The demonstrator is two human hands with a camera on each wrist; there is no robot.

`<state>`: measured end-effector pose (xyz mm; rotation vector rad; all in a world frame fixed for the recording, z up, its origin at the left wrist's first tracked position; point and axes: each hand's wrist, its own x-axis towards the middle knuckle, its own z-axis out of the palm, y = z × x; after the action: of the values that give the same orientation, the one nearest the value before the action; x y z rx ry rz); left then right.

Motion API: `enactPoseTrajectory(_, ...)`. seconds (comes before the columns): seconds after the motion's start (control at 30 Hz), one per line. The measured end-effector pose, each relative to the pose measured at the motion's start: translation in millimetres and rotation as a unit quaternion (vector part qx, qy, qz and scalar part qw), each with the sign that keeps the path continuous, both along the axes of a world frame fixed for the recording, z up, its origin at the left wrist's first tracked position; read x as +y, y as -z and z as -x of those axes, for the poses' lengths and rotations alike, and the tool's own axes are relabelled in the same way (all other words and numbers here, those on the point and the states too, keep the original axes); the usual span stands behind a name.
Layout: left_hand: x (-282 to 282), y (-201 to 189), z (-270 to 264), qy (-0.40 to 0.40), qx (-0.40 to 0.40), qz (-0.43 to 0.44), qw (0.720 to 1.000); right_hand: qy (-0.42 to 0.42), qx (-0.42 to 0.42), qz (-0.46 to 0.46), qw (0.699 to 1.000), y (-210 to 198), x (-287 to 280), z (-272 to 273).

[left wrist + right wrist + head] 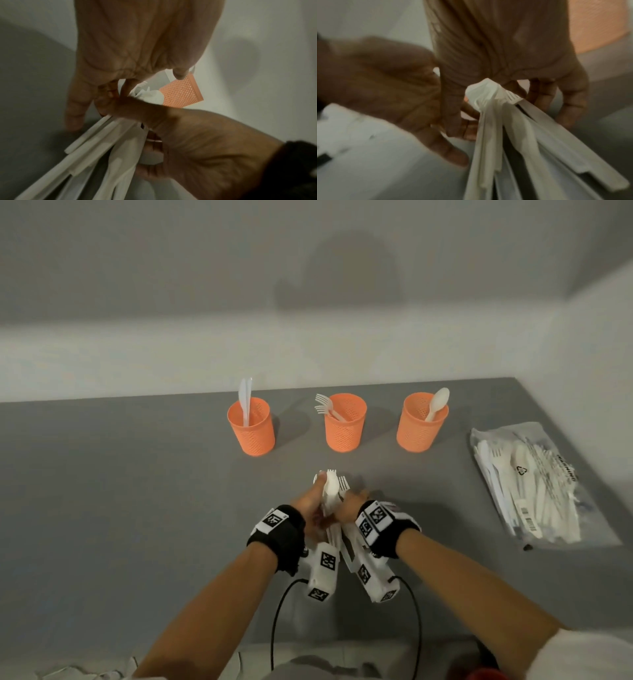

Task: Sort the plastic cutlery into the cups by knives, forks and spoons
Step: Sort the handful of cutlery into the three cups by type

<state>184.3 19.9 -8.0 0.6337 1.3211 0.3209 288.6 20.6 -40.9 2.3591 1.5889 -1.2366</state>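
Gripping one shared bundle of white cutlery, both hands meet at the near middle of the grey desk. From the head view the left hand and right hand press together around the bundle, fork tines and a spoon bowl poking up past the knuckles, while the handles slant down toward the person between the wrists. That view hides how the fingers lie. The left wrist view fills this in: the left fingers curl beside the bundle with the thumb across it, and the right hand wraps the handles from below. The right wrist view shows the right fingers curled behind the fork heads and the left hand's fingers closing on the stems; it is blurred.

Farther right, seen only from the head, a clear bag of more cutlery lies flat on the desk.

Beyond the hands three orange cups stand in a row, well apart: the left cup holds knives, the middle cup forks, the right cup a spoon. Behind them rises a pale wall.
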Motion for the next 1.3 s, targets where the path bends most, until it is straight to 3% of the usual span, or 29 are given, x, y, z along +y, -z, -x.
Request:
enactPoseTrajectory(0.1,1.9,1.0,3.2,0.022,0.006,0.006,1.000,-0.010,-0.068,-0.037,0.997,1.5,-4.9,7.2)
enactPoseTrajectory(0.6,-2.1,9.1,4.9,0.003,-0.034,0.009,0.999,-0.079,-0.081,-0.083,0.990,7.8,3.8,3.6)
enactPoseTrajectory(0.87,0.2,7.1,-1.0,0.003,-0.067,-0.001,0.998,-0.065,-0.031,-0.138,0.988,12.5,3.6,-2.8)
enactPoseTrajectory(1.07,3.3,5.0,3.6,-0.055,-0.086,-0.013,0.995,-0.079,0.005,-0.133,0.988,3.3,13.2,-2.9)
enactPoseTrajectory(1.3,17.9,-6.3,18.4,-0.149,-0.098,-0.085,0.980,-0.134,0.134,-0.184,0.965,-12.4,24.2,-1.3)
